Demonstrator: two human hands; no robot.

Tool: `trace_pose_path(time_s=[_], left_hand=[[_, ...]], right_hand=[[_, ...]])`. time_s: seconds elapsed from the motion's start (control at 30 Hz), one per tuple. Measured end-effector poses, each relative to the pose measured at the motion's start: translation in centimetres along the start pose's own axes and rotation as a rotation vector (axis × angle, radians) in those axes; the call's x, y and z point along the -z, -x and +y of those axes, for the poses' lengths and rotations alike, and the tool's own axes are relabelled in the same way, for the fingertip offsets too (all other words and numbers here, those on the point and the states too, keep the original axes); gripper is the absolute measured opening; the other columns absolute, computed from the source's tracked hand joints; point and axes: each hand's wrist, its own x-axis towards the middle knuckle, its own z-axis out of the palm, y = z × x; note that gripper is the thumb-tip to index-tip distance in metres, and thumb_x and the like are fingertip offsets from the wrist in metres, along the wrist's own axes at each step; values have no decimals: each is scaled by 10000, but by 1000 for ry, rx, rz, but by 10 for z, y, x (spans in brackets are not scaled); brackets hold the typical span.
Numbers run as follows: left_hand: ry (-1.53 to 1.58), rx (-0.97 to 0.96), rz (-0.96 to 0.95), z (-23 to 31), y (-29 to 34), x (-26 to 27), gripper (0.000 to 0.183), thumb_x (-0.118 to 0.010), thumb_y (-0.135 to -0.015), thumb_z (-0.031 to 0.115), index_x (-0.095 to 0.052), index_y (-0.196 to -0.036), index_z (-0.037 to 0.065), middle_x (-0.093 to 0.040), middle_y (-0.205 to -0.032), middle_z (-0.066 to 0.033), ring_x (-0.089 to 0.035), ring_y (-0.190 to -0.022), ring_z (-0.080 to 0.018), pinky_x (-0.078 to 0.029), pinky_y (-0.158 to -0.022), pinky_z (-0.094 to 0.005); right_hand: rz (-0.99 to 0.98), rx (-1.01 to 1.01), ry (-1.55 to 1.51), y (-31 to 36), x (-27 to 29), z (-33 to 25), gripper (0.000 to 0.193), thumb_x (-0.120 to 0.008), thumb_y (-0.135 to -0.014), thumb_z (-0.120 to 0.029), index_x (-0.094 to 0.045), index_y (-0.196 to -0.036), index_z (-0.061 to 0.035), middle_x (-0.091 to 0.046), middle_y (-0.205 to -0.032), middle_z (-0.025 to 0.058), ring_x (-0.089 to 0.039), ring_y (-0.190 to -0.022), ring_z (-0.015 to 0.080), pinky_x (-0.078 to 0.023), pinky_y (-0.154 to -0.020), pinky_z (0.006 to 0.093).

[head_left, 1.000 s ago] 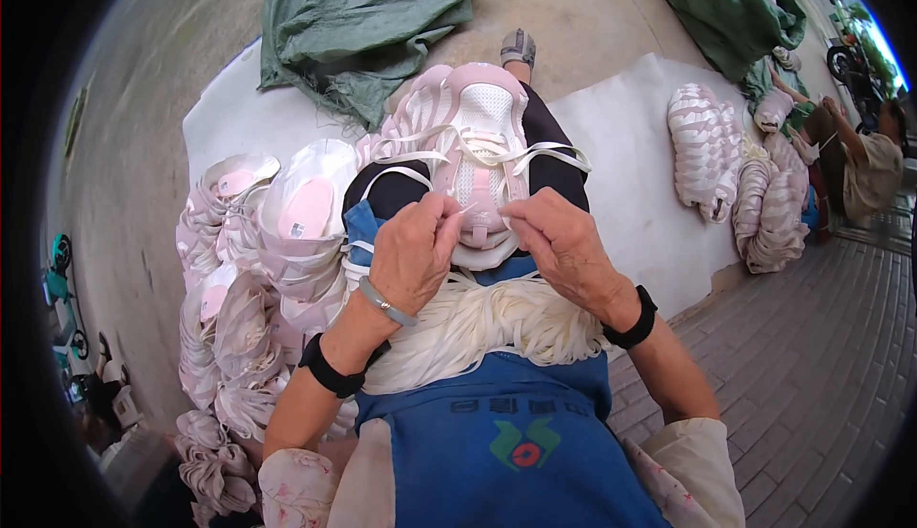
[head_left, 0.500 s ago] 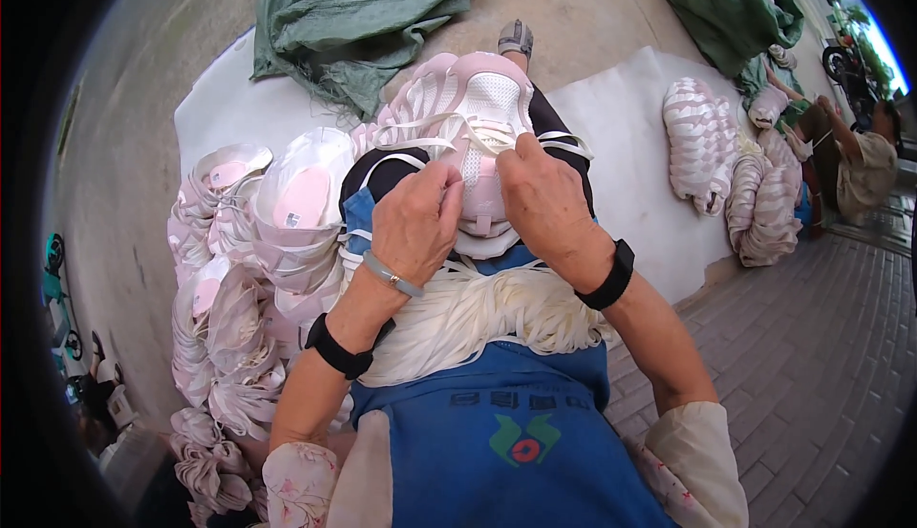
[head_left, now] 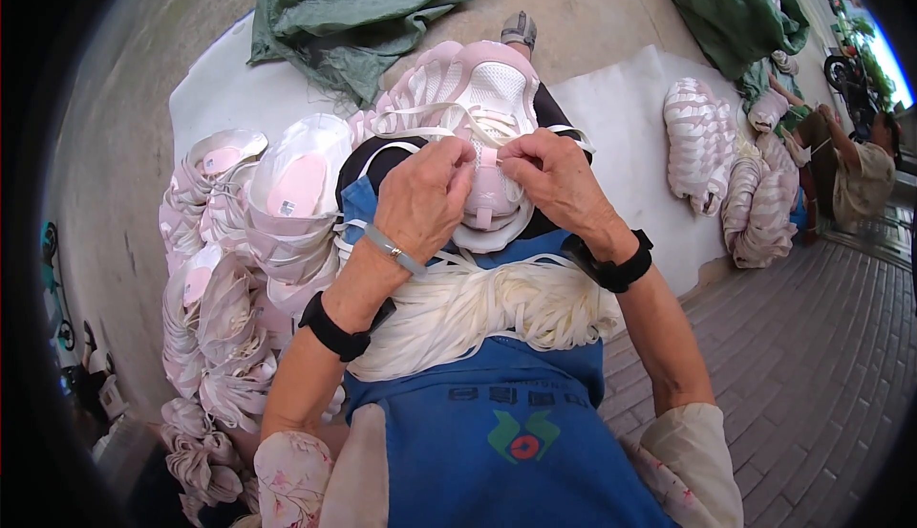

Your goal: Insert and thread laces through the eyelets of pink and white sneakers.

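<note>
A pink and white shoe upper [head_left: 499, 84] lies across my knees, toe end away from me, with a cream shoelace [head_left: 420, 132] threaded through its front part and trailing left. Over its tongue, my left hand [head_left: 427, 193] pinches with thumb and forefinger at the left eyelet edge; its fingertips partly hide what they hold, apparently the lace. Facing it, my right hand [head_left: 559, 179] is closed in a pinch on the shoelace near the right eyelet edge. A thick bundle of cream laces [head_left: 478, 308] rests on my lap, on the blue apron [head_left: 478, 432].
Stacks of pink and white shoe uppers [head_left: 296, 193] stand close on my left. More bundled uppers [head_left: 702, 141] lie on the white sheet [head_left: 621, 136] to the right. Green sacks [head_left: 363, 17] sit ahead. Another person [head_left: 864, 174] sits at far right.
Both hands have shifted slightly, the right one's fingers curling into a tighter pinch beside the tongue. The right wrist has turned a little. The shoe upper stays on my knees.
</note>
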Motion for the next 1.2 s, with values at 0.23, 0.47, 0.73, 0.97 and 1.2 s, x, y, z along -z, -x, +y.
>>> trace_pose_path(time_s=[0.23,0.47,0.73,0.97,1.2], left_hand=[[-170,-25,-12,3,-6,-5,158,-594,-860,103,-607,-1007,47,-655,-876,-166,-639,-781,-352,-495,-659,-362],[-35,66,-58,-3,-11,-5,192,-582,-856,92,-623,-1043,74,-658,-831,-161,-657,-722,-283,-504,-671,-313],[53,173,-109,-5,-12,-6,234,-578,-842,88,-638,-1065,53,-686,-886,-110,-649,-757,-162,-498,-723,-254],[7,138,-111,-5,-13,-5,234,-578,-832,69,-645,-1056,54,-692,-886,-101,-659,-779,-155,-502,-732,-256],[-124,52,-93,-4,-15,-3,200,-602,-818,78,-649,-1012,63,-685,-871,-116,-658,-736,-220,-506,-678,-294]], right_hand=[[-85,-130,-175,-3,1,4,162,-604,-801,-115,-658,-843,32,-604,-714,159,-577,-685,260,-459,-665,360],[132,178,167,3,-13,2,87,-617,-801,-89,-644,-808,-6,-593,-796,176,-602,-779,341,-480,-696,407],[50,79,73,-2,-5,0,72,-608,-805,-75,-627,-806,-5,-590,-786,176,-599,-746,349,-480,-686,417],[183,277,376,10,-17,-2,110,-593,-789,-22,-572,-897,-23,-588,-836,169,-614,-702,354,-494,-629,431],[139,312,336,3,-13,7,81,-571,-798,-24,-547,-875,-16,-543,-873,160,-619,-719,348,-508,-612,413]])
